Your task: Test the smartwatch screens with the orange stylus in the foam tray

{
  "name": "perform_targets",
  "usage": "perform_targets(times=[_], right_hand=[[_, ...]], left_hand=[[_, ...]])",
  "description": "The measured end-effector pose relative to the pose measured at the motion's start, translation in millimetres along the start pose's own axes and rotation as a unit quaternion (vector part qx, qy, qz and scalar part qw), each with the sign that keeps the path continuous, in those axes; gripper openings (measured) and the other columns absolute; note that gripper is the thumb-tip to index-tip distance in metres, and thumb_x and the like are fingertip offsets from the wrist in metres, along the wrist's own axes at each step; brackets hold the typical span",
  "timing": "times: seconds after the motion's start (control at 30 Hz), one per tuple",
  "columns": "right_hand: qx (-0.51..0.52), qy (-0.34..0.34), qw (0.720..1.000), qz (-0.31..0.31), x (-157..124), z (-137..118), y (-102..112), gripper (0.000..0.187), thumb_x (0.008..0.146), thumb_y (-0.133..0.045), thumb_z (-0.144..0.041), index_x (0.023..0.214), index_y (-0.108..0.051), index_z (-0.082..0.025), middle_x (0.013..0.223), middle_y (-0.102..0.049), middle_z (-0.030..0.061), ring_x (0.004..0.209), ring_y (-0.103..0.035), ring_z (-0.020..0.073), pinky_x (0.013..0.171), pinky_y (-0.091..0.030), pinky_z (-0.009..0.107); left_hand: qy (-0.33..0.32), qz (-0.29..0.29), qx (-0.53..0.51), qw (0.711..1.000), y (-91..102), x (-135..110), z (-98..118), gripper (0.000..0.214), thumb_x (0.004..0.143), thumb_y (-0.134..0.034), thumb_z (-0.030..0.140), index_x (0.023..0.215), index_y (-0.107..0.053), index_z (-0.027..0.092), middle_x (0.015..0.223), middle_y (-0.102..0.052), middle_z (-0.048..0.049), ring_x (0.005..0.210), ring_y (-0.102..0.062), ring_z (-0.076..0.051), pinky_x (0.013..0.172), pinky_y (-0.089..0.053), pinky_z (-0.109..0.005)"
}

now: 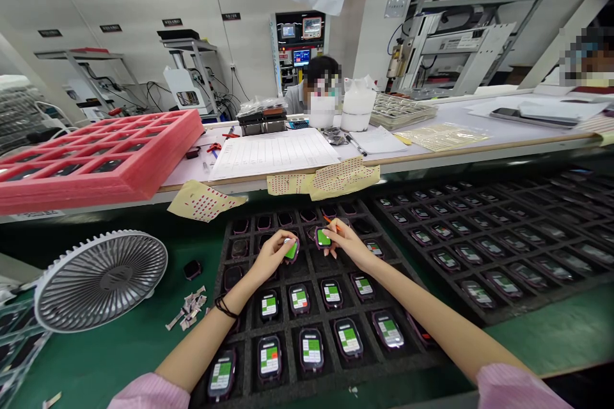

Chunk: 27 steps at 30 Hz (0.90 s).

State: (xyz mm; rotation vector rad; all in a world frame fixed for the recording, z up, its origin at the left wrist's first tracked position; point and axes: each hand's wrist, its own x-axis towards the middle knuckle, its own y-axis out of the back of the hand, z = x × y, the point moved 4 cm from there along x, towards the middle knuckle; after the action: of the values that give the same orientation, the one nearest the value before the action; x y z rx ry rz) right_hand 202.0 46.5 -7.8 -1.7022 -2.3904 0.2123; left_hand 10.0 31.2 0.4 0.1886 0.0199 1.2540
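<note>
Between the fingers of my left hand (275,255) is a smartwatch body (291,249) with a green screen, held over the black foam tray (283,331). My right hand (348,239) grips a second smartwatch body (323,238), its screen also green. A thin orange stick (329,220) pokes out by the right fingers; its lower part is hidden. Both watches are above the tray's middle rows. Lit watch bodies, such as one watch in the front row (311,349), sit in the nearer pockets, while those at the back have dark screens.
A second foam tray (515,313) of watches lies to the right. At left are a white fan (103,281), a loose dark watch body (192,270) and small strips (189,308). A pink foam tray (139,169) overhangs the raised shelf (407,160). A co-worker (307,86) sits behind it.
</note>
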Motion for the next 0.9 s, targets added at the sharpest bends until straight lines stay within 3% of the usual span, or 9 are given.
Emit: perform_targets(times=[0.27, 0.53, 0.9], right_hand=[[0.003, 0.005, 1.000, -0.024, 1.2, 4.1, -0.8, 0.041, 0.074, -0.068, -0.038, 0.072, -0.030, -0.023, 0.058, -0.052, -0.0094, 0.050, -0.065, 0.0149, 0.034, -0.039, 0.017], [-0.052, 0.007, 0.999, -0.004, 2.5, 6.9, 0.2, 0.049, 0.065, -0.075, -0.034, 0.072, -0.028, -0.024, 0.051, -0.045, -0.0139, 0.038, -0.056, 0.0092, 0.032, -0.037, 0.014], [-0.079, 0.008, 0.997, -0.018, 4.1, 10.3, -1.4, 0.052, 0.063, -0.075, -0.037, 0.072, -0.025, -0.024, 0.053, -0.046, -0.0142, 0.034, -0.051, 0.0067, 0.029, -0.033, 0.012]], left_hand=[[-0.008, -0.009, 0.018, 1.000, -1.9, -1.3, 1.8, 0.035, 0.080, -0.056, 0.049, 0.090, -0.057, 0.015, 0.078, -0.056, -0.0018, 0.067, -0.050, -0.012, 0.059, -0.039, -0.022], [-0.014, -0.031, 0.079, 0.996, -4.8, -4.5, 4.6, 0.030, 0.084, -0.053, 0.044, 0.092, -0.058, 0.016, 0.080, -0.058, -0.0025, 0.069, -0.053, -0.012, 0.063, -0.041, -0.023], [-0.018, -0.037, 0.094, 0.995, -5.1, -3.1, 2.8, 0.032, 0.083, -0.053, 0.046, 0.092, -0.059, 0.015, 0.080, -0.060, -0.0033, 0.071, -0.054, -0.013, 0.064, -0.042, -0.024]])
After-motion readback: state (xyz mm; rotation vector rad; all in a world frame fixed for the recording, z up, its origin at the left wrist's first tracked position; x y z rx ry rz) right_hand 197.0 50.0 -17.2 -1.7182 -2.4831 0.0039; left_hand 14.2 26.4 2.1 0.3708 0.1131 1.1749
